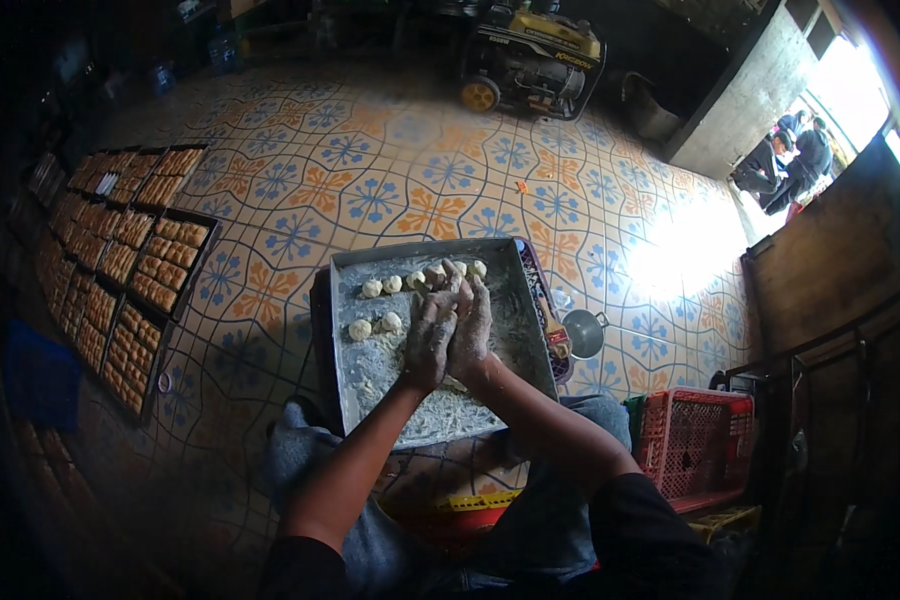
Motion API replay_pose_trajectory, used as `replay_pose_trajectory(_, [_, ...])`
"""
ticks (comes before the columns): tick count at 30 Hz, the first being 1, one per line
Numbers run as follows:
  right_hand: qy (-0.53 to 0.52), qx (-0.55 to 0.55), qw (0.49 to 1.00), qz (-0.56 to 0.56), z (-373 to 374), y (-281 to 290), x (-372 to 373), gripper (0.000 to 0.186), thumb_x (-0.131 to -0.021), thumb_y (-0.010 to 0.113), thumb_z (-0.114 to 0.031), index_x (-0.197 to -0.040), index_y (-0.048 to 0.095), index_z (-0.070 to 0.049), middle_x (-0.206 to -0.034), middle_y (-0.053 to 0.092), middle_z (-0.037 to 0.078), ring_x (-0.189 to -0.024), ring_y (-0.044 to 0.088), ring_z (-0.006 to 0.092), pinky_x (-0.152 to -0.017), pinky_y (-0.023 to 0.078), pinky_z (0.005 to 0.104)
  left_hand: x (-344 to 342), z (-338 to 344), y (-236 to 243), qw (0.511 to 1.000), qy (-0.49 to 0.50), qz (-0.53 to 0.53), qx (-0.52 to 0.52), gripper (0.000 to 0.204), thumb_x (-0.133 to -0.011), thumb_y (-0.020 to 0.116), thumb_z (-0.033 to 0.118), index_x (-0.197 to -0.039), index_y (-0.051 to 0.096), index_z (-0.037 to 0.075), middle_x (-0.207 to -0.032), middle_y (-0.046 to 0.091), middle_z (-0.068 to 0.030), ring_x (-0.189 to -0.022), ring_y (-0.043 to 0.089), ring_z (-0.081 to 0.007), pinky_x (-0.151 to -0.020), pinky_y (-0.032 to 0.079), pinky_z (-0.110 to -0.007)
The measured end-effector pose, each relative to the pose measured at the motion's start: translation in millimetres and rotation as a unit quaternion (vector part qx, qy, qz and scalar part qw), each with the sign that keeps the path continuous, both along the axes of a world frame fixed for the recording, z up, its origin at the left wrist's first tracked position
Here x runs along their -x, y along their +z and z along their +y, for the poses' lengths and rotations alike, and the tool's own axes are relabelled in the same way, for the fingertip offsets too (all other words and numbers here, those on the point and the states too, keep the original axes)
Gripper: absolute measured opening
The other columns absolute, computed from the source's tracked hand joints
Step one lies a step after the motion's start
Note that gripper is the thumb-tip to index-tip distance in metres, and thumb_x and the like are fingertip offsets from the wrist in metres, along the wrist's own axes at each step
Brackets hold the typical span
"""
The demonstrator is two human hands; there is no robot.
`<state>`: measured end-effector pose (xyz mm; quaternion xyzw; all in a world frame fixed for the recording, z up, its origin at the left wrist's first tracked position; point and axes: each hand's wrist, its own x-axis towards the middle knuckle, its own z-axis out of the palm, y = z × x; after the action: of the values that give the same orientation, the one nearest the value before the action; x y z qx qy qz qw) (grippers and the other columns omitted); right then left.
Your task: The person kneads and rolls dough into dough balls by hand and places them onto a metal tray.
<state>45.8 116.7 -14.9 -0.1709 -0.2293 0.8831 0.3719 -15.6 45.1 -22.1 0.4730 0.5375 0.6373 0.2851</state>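
Note:
Both my hands are coated in flour and pressed together, palm to palm, over the middle of a square metal tray (343, 385). My left hand (427, 340) and my right hand (472, 335) have their fingers closed together, pointing toward the tray's far side. Whatever lies between the palms, if anything, is hidden. A row of small round dough balls (371, 288) runs along the far part of the tray, partly covered by my fingertips. Two more dough balls (360, 329) sit nearer, left of my left hand. Loose flour (440, 415) covers the tray's bottom.
Right of the tray are a brush (555, 335) and a metal pot (585, 333). A red plastic crate (695, 450) stands at lower right. Trays of browned bread (165, 262) lie on the left floor. A generator (533, 60) stands at the back; people (790, 160) are outside the doorway.

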Motion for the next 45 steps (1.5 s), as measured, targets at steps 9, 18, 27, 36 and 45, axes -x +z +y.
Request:
replay_pose_trajectory(9, [0.029, -0.358, 0.907, -0.218, 40.8, 34.7, -5.1, 0.06, -0.108, 0.036, -0.047, -0.139, 0.058, -0.002, -0.13, 0.067, 0.014, -0.114, 0.063, 0.0225, -0.093, 0.053, 0.039, 15.1, -3.8, 1.7, 0.91, -0.007, -0.411, -0.061, 0.049, -0.107, 0.047, 0.031, -0.147, 0.049, 0.003, -0.148, 0.053, -0.0112, -0.136, 0.051, -0.0236, -0.115, 0.038, -0.036])
replay_pose_trajectory(18, [-0.078, -0.722, 0.59, -0.353, 24.3, 26.6, -14.5, 0.058, -0.093, 0.059, -0.042, -0.14, 0.059, -0.008, -0.145, 0.058, 0.017, -0.138, 0.046, 0.0421, -0.115, 0.03, 0.0563, 33.9, -7.6, 18.7, 0.894, 0.041, -0.444, -0.045, 0.056, -0.11, 0.031, 0.041, -0.152, 0.045, 0.006, -0.144, 0.056, -0.0122, -0.125, 0.06, -0.0215, -0.108, 0.048, -0.038])
replay_pose_trajectory(27, [-0.067, -0.741, 0.595, -0.304, 21.6, 11.8, -15.8, 0.058, -0.097, 0.05, -0.043, -0.147, 0.054, -0.013, -0.158, 0.045, 0.011, -0.15, 0.033, 0.0385, -0.121, 0.014, 0.0586, 53.7, -19.8, 34.2, 0.789, -0.033, -0.608, -0.08, 0.081, -0.099, 0.04, 0.062, -0.154, 0.038, 0.002, -0.145, 0.054, -0.0206, -0.125, 0.06, -0.0314, -0.094, 0.059, -0.043])
replay_pose_trajectory(36, [-0.11, -0.739, 0.562, -0.355, 15.3, -4.1, -15.4, 0.061, -0.095, 0.058, -0.039, -0.146, 0.053, -0.006, -0.157, 0.046, 0.013, -0.15, 0.034, 0.0338, -0.123, 0.017, 0.052, 45.1, -28.3, 45.3, 0.805, -0.084, -0.583, -0.065, 0.095, -0.094, 0.041, 0.072, -0.154, 0.037, -0.002, -0.151, 0.047, -0.0211, -0.132, 0.054, -0.0357, -0.109, 0.049, -0.045])
replay_pose_trajectory(45, [-0.027, -0.59, 0.755, -0.285, -18.0, -18.7, -13.3, 0.051, -0.103, 0.049, -0.037, -0.138, 0.06, -0.003, -0.152, 0.05, 0.02, -0.147, 0.038, 0.0346, -0.121, 0.027, 0.0444, 46.5, -24.3, 27.0, 0.765, -0.097, -0.629, -0.097, 0.1, -0.094, 0.042, 0.073, -0.156, 0.03, -0.004, -0.159, 0.037, -0.0207, -0.145, 0.04, -0.0354, -0.121, 0.032, -0.043])
